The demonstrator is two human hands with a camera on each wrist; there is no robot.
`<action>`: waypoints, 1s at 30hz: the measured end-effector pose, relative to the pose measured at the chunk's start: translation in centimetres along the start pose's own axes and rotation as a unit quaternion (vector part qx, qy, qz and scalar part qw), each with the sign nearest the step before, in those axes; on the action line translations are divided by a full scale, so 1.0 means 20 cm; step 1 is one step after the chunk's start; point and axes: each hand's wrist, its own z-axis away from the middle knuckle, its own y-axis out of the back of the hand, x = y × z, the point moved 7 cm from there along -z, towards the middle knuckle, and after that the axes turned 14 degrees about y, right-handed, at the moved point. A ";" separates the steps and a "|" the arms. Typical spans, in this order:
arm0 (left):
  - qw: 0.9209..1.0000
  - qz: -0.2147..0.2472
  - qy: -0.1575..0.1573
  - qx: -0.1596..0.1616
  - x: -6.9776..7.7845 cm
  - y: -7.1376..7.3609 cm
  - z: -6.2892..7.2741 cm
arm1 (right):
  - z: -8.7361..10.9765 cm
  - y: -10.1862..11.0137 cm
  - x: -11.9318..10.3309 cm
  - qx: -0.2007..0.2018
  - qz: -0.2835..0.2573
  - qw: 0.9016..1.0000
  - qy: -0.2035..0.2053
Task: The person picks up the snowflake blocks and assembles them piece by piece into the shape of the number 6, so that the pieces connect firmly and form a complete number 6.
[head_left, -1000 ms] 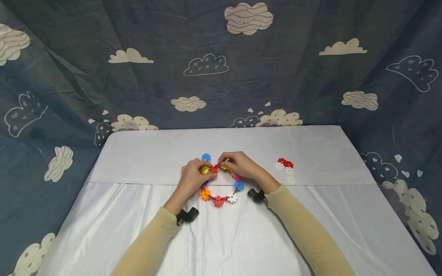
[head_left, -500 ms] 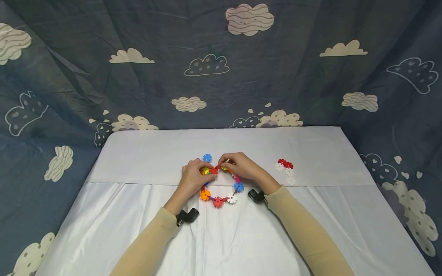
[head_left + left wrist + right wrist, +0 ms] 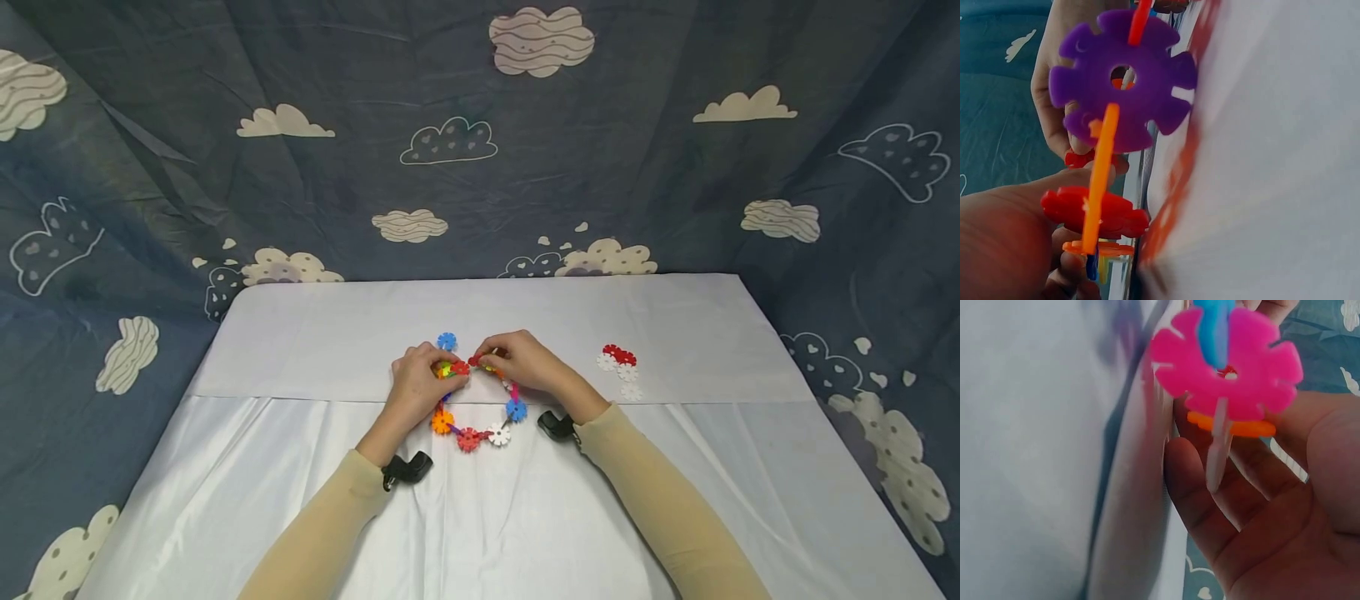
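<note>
A ring-like chain of colourful notched plastic snowflake discs [image 3: 516, 410] hangs between the two hands. The left hand [image 3: 417, 377] pinches it at a red disc [image 3: 460, 367] on its left end. At the other end, the right hand [image 3: 521, 358] holds it by fingertips near another red disc [image 3: 474, 361]. A small gap shows between those two reds. A blue disc [image 3: 447, 341] sticks out beyond the left fingers. In the left wrist view a purple disc [image 3: 1160, 75] is close up; in the right wrist view, a pink disc [image 3: 1260, 337] covers part of the grip.
Several loose red discs [image 3: 619, 356] and white discs [image 3: 628, 374] lie on the white-covered table [image 3: 315, 333], right of the right hand. A dark curtain [image 3: 337, 67] with cloud prints hangs behind. Each wrist wears a black camera [image 3: 557, 426].
The two red ends, touching or overlapping before, now show a gap between them. The left hand and the lower part of the chain have shifted slightly left; the right hand has hardly moved.
</note>
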 end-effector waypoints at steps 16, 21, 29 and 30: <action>1.000 0.030 -0.002 -0.002 -0.01 0.00 0.00 | 0.01 0.01 -0.03 0.022 -0.009 1.000 -0.001; 1.000 0.028 -0.013 -0.007 0.00 -0.01 0.00 | 0.01 0.00 -0.03 0.039 -0.022 0.999 -0.019; 1.000 0.006 -0.008 0.011 0.02 0.01 0.01 | 0.01 -0.01 -0.01 0.020 -0.020 0.999 -0.018; 1.000 0.004 -0.010 0.013 0.02 0.02 0.01 | 0.01 -0.01 -0.01 0.015 -0.019 1.000 -0.016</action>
